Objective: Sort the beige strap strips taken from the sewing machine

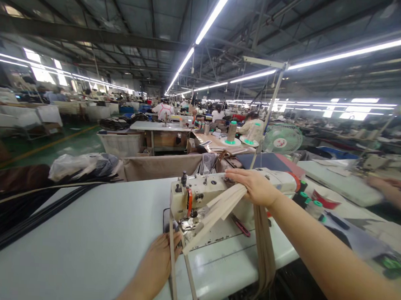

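A broad, smooth white tabletop (89,238) carries a cream-coloured metal sewing machine (204,193), with a dark fabric heap (10,206) at its left edge and a clear, crinkled plastic bag (84,165) of dark stuff behind it. The right hand (254,186) lies flat on the machine's top, fingers closed over a sheaf of flat beige webbing strips (222,208) that slant down to the needle. The left hand (161,261) rests on the tabletop, pinching two narrow beige strips (173,266) below the needle.

I am seeing beige strips (217,210) lying over a cream sewing machine (201,191) with an orange lever (189,202), on a white worktop (89,243); green-based thread cones (231,134) in the upper middle.
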Motion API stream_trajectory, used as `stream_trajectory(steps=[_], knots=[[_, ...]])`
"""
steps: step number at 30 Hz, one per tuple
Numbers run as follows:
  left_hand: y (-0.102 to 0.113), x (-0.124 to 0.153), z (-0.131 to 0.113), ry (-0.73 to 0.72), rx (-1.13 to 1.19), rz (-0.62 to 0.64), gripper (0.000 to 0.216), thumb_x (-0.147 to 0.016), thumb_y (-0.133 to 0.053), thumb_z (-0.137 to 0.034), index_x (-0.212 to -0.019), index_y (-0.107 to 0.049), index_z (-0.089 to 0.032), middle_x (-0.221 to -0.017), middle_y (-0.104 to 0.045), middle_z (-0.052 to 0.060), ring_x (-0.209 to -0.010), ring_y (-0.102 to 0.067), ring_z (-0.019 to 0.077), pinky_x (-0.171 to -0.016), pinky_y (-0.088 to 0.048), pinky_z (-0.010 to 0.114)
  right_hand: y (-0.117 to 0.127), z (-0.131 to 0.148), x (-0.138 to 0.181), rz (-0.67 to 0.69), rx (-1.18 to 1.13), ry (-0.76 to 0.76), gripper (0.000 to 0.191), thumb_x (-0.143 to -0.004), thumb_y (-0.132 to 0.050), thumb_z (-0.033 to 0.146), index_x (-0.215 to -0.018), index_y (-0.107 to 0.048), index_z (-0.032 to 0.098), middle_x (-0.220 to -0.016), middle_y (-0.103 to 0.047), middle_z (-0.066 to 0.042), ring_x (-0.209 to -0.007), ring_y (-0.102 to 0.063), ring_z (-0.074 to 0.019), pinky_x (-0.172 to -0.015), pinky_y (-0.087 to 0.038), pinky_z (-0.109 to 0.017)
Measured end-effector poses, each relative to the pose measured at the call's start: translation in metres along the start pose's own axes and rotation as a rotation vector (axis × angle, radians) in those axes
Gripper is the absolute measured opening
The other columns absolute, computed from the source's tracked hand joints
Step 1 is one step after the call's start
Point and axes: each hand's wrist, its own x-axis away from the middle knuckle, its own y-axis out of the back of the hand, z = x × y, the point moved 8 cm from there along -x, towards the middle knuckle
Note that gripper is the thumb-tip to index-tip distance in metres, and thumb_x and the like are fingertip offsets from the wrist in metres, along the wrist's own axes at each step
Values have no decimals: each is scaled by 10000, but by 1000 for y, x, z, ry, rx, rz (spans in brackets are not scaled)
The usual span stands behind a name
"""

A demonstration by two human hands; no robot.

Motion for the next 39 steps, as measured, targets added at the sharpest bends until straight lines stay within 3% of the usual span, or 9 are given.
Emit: stream_trajectory(steps=[12, 17, 21, 24, 27, 30, 32, 36, 39], knots=[[-2, -1, 5, 12, 5, 32, 408, -1092, -416, -418, -1389, -628, -236, -1409, -632, 52, -1318, -593, 273, -1143, -518, 516, -8, -15, -10, 98, 57, -133, 428, -859, -523, 145, -1263, -660, 111, -1190, -704, -166, -1031, -704, -276, -965, -554, -380], [-8, 1, 6, 15, 53, 29, 397, -1084, -440, -405, -1398, -617, -236, -1416, -626, 69, -1322, -586, 278, -1161, -494, 531, 16, 3, 21, -86, 23, -185, 454, -885, -467, 177, -1305, -608, 81, -1361, -605, -219, -1194, -634, -319, -1045, -514, -457], [-12, 3, 16, 16, 118, -13, 392, -1033, -471, -300, -1386, -623, -223, -1430, -611, 94, -1333, -569, 302, -1164, -476, 550, 31, 34, 68, -384, -332, -339, 273, -931, -556, 263, -1152, -685, 169, -1106, -698, -128, -1019, -666, -281, -907, -541, -391], [-3, 2, 33, 119, 191, -76, 429, -985, -407, -236, -1353, -616, -172, -1424, -600, 128, -1325, -566, 300, -1163, -468, 542, -8, 50, 107, -456, -1002, -657, 240, -905, -699, 388, -1011, -704, 173, -812, -704, -51, -651, -645, -182, -567, -485, -257], [30, 5, 37, 235, 203, -273, 381, -965, -413, -327, -1236, -607, -143, -1285, -626, 152, -1229, -590, 329, -1093, -492, 573, -51, 81, 136, -442, -1268, -826, 445, -989, -547, 588, -954, -653, 157, -583, -608, 2, -364, -453, -100, -349, -211, -199], [75, 18, 12, 268, 125, -541, 298, -948, -466, -374, -1104, -601, -159, -1116, -630, 139, -1021, -616, 333, -927, -530, 539, -81, 110, 158, -420, -1396, -883, 539, -962, -551, 673, -946, -646, 142, -549, -599, 3, -330, -409, -80, -319, -174, -177], [93, 24, -24, 142, 137, -607, 211, -968, -493, -347, -1029, -600, -175, -1049, -630, 120, -1021, -607, 321, -953, -488, 505, -95, 128, 168, -408, -1469, -893, 572, -925, -601, 697, -927, -661, 128, -546, -615, -12, -324, -414, -74, -311, -184, -166], [78, 16, -101, -121, 414, -265, 178, -1017, -481, -233, -986, -656, -228, -1096, -648, 72, -1079, -606, 240, -977, -450, 374, -113, 159, 176, -390, -1601, -898, 555, -915, -644, 658, -905, -690, 106, -547, -628, -26, -337, -421, -66, -310, -173, -145], [37, 6, -138, -40, 776, 167, 224, -1051, -504, -362, -1132, -675, -241, -1241, -632, 90, -1215, -571, 251, -1052, -446, 374, -123, 181, 172, -344, -1713, -895, 523, -906, -646, 617, -888, -704, 97, -537, -624, -31, -335, -420, -72, -302, -144, -146]])
